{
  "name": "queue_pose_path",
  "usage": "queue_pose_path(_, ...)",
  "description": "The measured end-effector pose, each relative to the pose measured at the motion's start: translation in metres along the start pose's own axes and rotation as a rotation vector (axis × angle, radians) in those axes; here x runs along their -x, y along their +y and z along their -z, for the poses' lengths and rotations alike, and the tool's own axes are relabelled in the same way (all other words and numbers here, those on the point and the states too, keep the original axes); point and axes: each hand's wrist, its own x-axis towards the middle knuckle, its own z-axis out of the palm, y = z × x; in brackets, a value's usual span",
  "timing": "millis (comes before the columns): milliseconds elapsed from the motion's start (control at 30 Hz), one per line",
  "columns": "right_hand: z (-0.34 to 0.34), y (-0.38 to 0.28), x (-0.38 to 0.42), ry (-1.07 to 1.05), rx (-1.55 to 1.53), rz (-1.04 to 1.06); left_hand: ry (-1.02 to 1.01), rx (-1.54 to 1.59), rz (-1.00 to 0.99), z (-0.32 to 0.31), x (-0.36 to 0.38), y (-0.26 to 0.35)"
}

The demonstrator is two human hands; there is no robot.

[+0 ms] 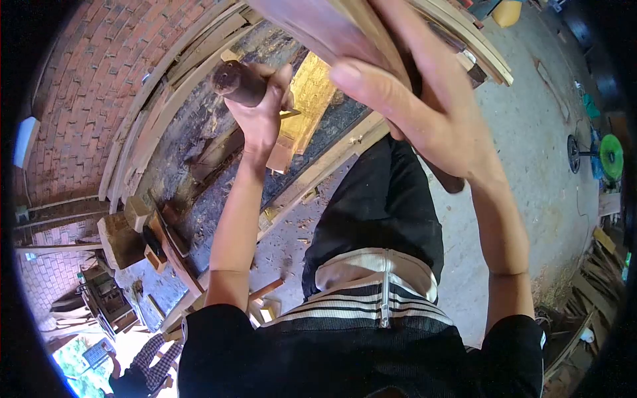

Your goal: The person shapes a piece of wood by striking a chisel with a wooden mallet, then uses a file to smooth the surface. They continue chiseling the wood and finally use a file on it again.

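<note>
My left hand (260,119) is closed around the dark round wooden handle (240,83) of what looks like a chisel. A short piece of its metal (290,114) shows beside my fingers, over a brightly lit wooden workpiece (312,99) on the bench. My right hand (431,113), raised close to the camera, grips a thick brown wooden mallet (332,30). Its broad end runs out of view at the top, and a rounded dark end (448,182) shows below my palm. My palm hides much of it.
The dark workbench (192,152) carries long strips of wood (139,132) along its far side and wood blocks (123,239) at its left end. Shavings lie on the concrete floor. At right stand a green fan (610,157) and scrap wood (597,285). Another person (142,371) is at lower left.
</note>
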Motion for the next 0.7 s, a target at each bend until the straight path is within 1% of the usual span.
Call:
queue_pose_path(33, -0.003, -0.008, -0.012, 0.004, 0.000, 0.002, -0.127, 0.000, -0.013, 0.011, -0.005, -0.004)
queue_pose_path(67, -0.008, -0.014, -0.023, 0.039, 0.073, 0.119, -0.251, 0.000, -0.029, 0.025, -0.009, -0.014)
queue_pose_path(100, -0.011, -0.018, -0.029, 0.073, 0.144, 0.238, -0.249, -0.003, -0.035, 0.019, -0.011, -0.033)
queue_pose_path(133, -0.014, -0.018, -0.032, 0.071, 0.139, 0.243, 0.024, -0.247, -0.255, 0.005, -0.011, -0.057)
queue_pose_path(167, -0.015, -0.018, -0.035, -0.129, 0.310, 0.135, 0.304, -0.488, -0.475, -0.002, -0.011, -0.067)
queue_pose_path(200, -0.016, -0.018, -0.036, -0.321, 0.486, 0.026, 0.307, -0.488, -0.485, -0.001, -0.007, -0.050)
queue_pose_path(267, -0.014, -0.010, -0.033, -0.297, 0.481, 0.089, 0.079, -0.012, -0.164, 0.007, 0.008, -0.015)
queue_pose_path(300, -0.015, -0.001, -0.025, -0.235, 0.409, 0.033, 0.053, 0.005, -0.070, 0.009, 0.009, -0.011)
queue_pose_path(333, -0.016, 0.007, -0.018, -0.176, 0.335, -0.020, 0.051, -0.060, -0.113, 0.009, 0.007, -0.006)
queue_pose_path(367, -0.019, 0.015, -0.010, -0.082, 0.223, -0.018, 0.101, -0.021, -0.052, 0.013, 0.002, -0.010)
queue_pose_path(400, -0.017, 0.017, -0.002, -0.099, 0.213, -0.005, 0.150, 0.017, 0.010, 0.010, -0.004, -0.001)
queue_pose_path(433, -0.012, 0.018, 0.007, -0.087, 0.144, -0.154, 0.178, -0.087, -0.027, 0.006, -0.002, 0.009)
queue_pose_path(467, -0.007, 0.019, 0.016, -0.071, 0.080, -0.308, 0.188, -0.089, -0.028, 0.008, -0.004, 0.012)
queue_pose_path(500, -0.004, 0.021, 0.025, -0.075, 0.079, -0.309, 0.146, -0.027, -0.040, 0.010, -0.008, 0.012)
queue_pose_path(533, -0.001, 0.022, 0.034, -0.066, 0.077, -0.363, 0.102, 0.037, -0.050, 0.010, -0.009, 0.013)
queue_pose_path(567, 0.001, 0.024, 0.042, -0.056, 0.076, -0.415, 0.062, 0.044, -0.061, 0.007, -0.008, 0.014)
queue_pose_path(600, 0.000, 0.026, 0.048, -0.059, 0.078, -0.416, 0.064, 0.046, -0.059, 0.005, -0.007, 0.012)
queue_pose_path(667, 0.001, 0.029, 0.058, -0.072, 0.063, -0.546, 0.030, 0.002, 0.009, 0.000, -0.004, 0.005)
queue_pose_path(700, 0.002, 0.030, 0.059, -0.067, 0.066, -0.550, 0.013, -0.001, 0.014, 0.000, -0.003, 0.004)
